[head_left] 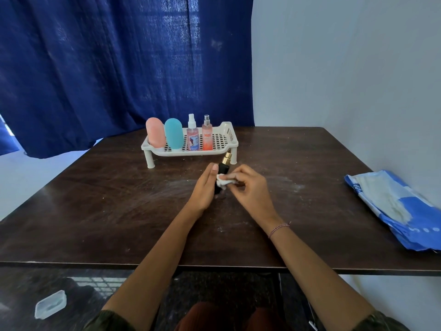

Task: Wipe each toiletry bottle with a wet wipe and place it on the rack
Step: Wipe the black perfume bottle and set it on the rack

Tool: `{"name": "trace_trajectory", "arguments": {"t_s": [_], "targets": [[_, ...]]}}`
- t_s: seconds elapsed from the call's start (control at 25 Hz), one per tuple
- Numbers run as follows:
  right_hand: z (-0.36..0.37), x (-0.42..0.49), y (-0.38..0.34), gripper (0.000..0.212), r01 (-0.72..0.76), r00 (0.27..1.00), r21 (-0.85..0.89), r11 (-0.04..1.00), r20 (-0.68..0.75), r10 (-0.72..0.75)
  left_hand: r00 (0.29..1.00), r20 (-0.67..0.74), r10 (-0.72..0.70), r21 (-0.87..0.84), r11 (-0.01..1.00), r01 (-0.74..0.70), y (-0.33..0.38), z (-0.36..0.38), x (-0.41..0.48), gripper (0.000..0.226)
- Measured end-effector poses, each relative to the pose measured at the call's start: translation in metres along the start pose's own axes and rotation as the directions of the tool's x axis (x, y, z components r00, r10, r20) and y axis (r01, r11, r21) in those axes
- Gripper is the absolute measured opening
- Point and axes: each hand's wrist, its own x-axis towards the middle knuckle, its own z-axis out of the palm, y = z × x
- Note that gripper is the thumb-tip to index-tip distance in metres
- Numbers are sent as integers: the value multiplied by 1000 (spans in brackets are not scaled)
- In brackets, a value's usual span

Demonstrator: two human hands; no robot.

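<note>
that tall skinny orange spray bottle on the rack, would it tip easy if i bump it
Probably yes. The orange spray bottle is tall and narrow, so a bump near its cap could topple it. The rack floor is perforated, which may make its footing less even. The spray bottle close on its left might catch it.

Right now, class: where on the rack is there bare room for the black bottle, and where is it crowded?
The white rack's right end is bare, between the orange spray bottle and the end wall. The left is crowded: pink bottle, teal bottle, pink spray bottle. The left hand holds the black bottle.
</note>
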Motion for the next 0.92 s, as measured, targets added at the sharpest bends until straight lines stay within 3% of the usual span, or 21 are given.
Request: {"name": "trace_trajectory", "arguments": {"t_s": [0.12,0.2,0.36,0.48,0.6,0.76,0.92], "targets": [[7,-4,-1,22,100,985,-91,991,153,-85,985,36,-171,-312,934,174,0,-2,3,40],[9,-3,-1,19,156,972,-123,980,195,-130,972,61,-229,-426,874,233,2,-2,5,45],[0,1,-1,21,51,997,-48,998,-60,-54,966,154,-205,-391,886,251,8,-1,3,48],[-3,2,0,20,6,988,-46,999,-153,-12,966,107,-234,-303,918,256,6,-2,5,49],[1,1,0,18,78,996,-77,994,-34,-81,961,44,-274,-365,891,271,7,-3,5,47],[9,-4,-7,17,225,956,-68,972,210,-206,937,113,-330,-604,726,329,5,-9,7,49],[6,0,0,20,85,996,-46,995,37,-83,939,194,-284,-607,718,342,8,-6,7,51]]}}
